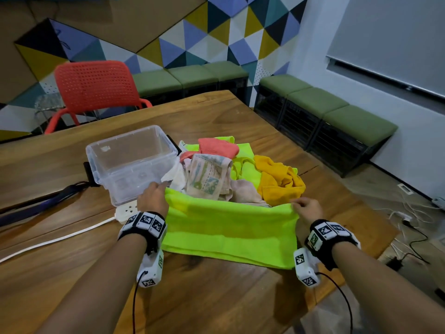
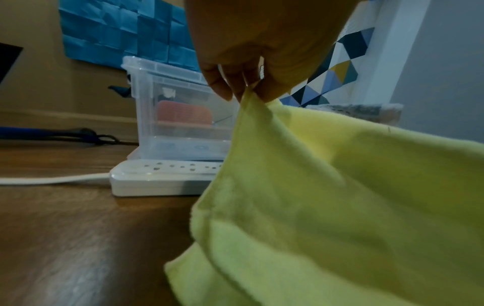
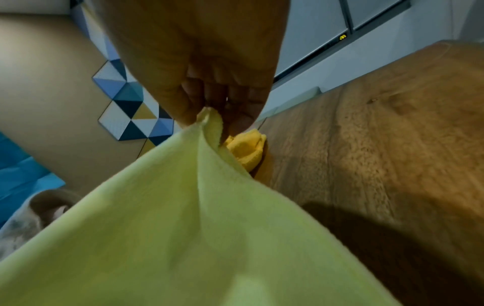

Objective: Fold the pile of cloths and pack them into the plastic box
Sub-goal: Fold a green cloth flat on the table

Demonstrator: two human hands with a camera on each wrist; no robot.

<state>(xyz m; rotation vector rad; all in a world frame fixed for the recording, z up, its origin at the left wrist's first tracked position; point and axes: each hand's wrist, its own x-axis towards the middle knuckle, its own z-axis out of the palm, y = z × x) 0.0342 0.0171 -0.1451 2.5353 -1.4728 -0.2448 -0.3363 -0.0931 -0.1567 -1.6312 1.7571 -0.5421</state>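
A bright lime-green cloth [image 1: 228,227] hangs stretched between my two hands above the wooden table [image 1: 216,297], its lower part lying on the wood. My left hand [image 1: 154,196] pinches its left top corner; the left wrist view shows fingertips [image 2: 246,91] nipping the lime-green cloth [image 2: 340,207]. My right hand [image 1: 305,208] pinches the right top corner, the fingertips [image 3: 209,116] closed on the lime-green cloth [image 3: 183,227]. Behind lies the pile of cloths [image 1: 216,174]: coral, patterned beige, pink, another lime one, and a mustard cloth [image 1: 277,182]. The clear plastic box [image 1: 130,160] stands at the pile's left, with nothing inside.
A white power strip [image 1: 126,212] with its cable lies against the box's near side. A dark strap [image 1: 43,201] trails off to the left. A red chair [image 1: 96,88] stands beyond the table. Green benches line the walls, and cables lie on the floor at right.
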